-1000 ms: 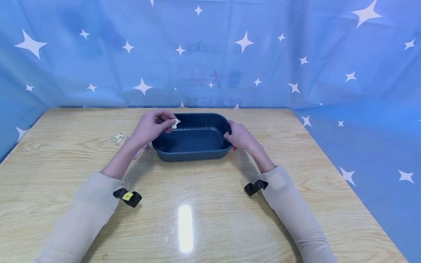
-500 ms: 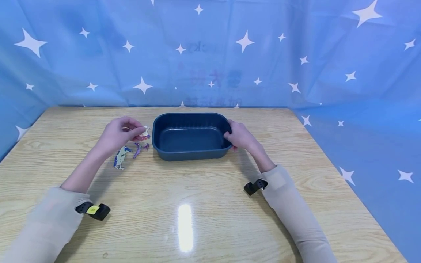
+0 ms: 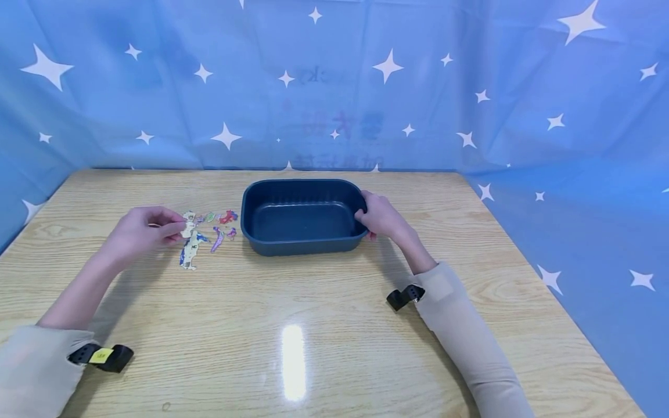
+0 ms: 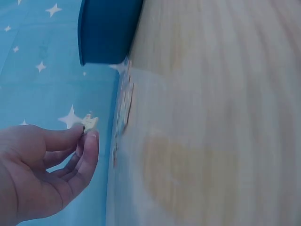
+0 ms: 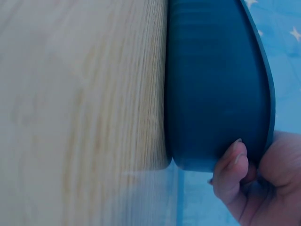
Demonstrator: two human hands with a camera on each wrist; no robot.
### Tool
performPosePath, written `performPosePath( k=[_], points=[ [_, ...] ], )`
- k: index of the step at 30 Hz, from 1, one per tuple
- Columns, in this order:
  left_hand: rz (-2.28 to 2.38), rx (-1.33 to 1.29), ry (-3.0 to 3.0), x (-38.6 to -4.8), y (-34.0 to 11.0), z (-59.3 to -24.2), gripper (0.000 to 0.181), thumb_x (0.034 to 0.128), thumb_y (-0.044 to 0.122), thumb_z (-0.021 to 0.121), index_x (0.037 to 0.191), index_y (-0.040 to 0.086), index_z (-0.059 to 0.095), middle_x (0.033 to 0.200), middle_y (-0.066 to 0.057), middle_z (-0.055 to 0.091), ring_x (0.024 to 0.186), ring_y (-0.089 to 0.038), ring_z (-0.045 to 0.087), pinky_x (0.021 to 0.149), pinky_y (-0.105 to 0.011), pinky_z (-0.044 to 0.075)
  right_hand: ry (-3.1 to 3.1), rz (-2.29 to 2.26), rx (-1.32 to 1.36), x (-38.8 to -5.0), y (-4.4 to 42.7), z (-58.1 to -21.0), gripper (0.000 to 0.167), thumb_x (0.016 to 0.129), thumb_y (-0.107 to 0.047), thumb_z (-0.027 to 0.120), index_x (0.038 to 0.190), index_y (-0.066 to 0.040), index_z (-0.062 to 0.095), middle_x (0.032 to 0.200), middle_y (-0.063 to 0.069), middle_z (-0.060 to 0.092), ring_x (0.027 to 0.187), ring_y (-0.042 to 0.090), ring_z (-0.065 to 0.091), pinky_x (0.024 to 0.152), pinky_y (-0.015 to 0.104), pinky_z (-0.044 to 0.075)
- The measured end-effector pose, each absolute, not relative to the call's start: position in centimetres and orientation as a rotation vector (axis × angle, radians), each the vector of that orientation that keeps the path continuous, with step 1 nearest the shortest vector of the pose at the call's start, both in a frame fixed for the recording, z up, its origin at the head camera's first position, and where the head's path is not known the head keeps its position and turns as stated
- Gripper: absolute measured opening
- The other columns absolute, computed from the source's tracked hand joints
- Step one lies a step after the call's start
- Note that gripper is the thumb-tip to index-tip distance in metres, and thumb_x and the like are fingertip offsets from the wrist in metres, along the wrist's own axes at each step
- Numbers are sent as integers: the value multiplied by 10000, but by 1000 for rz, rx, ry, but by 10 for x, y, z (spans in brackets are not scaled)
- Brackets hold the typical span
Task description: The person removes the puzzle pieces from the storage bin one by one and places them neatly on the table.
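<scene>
My left hand (image 3: 141,235) pinches a small flat cream-coloured cutout (image 3: 189,225) between thumb and fingertips, at the left of the table. In the left wrist view that cutout (image 4: 90,123) sticks out past the fingertips. Just below it in the head view lies a larger white-and-blue flat cutout (image 3: 191,249). Close by are a purple cutout (image 3: 216,240), a green one (image 3: 211,217) and a red one (image 3: 229,217). My right hand (image 3: 385,216) grips the right end of a dark blue oblong tub (image 3: 308,248), thumb over the rim and fingers against the outside.
A wooden table (image 3: 334,302) carries everything, with a bright light reflection (image 3: 294,363) near its front. Behind it and to the sides hangs a blue star-patterned curtain (image 3: 334,87). Black wrist cameras (image 3: 116,358) sit at both sleeve cuffs.
My left hand has moved from over the tub leftward across the table, the cream cutout still pinched, uncovering the loose cutouts. My right hand and the tub have stayed in place.
</scene>
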State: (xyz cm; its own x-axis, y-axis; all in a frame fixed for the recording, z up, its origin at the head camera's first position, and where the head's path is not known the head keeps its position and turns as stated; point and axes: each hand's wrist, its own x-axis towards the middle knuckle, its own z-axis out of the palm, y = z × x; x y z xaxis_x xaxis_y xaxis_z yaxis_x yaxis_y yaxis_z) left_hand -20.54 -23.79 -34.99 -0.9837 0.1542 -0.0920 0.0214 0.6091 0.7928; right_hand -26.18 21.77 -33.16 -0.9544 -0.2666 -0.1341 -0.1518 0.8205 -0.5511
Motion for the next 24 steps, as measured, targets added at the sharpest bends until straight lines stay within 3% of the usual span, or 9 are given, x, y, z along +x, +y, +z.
performPosePath(
  k=[7, 14, 24],
  points=[
    [1209, 81, 2656, -203, -257, -355, 367, 1030, 179, 598, 1221, -133, 570, 969, -105, 675, 779, -91, 658, 691, -247, 568, 2788, -831, -317, -262, 218, -331, 612, 1017, -57, 425, 1574, 44, 192, 648, 143, 647, 451, 193, 616, 558, 383, 578],
    [1172, 21, 2624, -202, -262, -353, 300, 1011, 84, 593, 1159, -172, 545, 946, -143, 661, 766, -122, 651, 679, -269, 583, 2794, -827, -310, -261, 217, -331, 613, 1020, -64, 426, 1578, 36, 192, 650, 137, 652, 455, 194, 618, 567, 383, 580],
    [1162, -2, 2621, -203, -259, -353, 326, 1007, 127, 605, 1137, -167, 545, 905, -112, 682, 752, -112, 661, 677, -267, 585, 2792, -827, -303, -261, 217, -331, 616, 1021, -63, 429, 1578, 40, 187, 639, 133, 646, 455, 193, 617, 566, 387, 580]
  ],
)
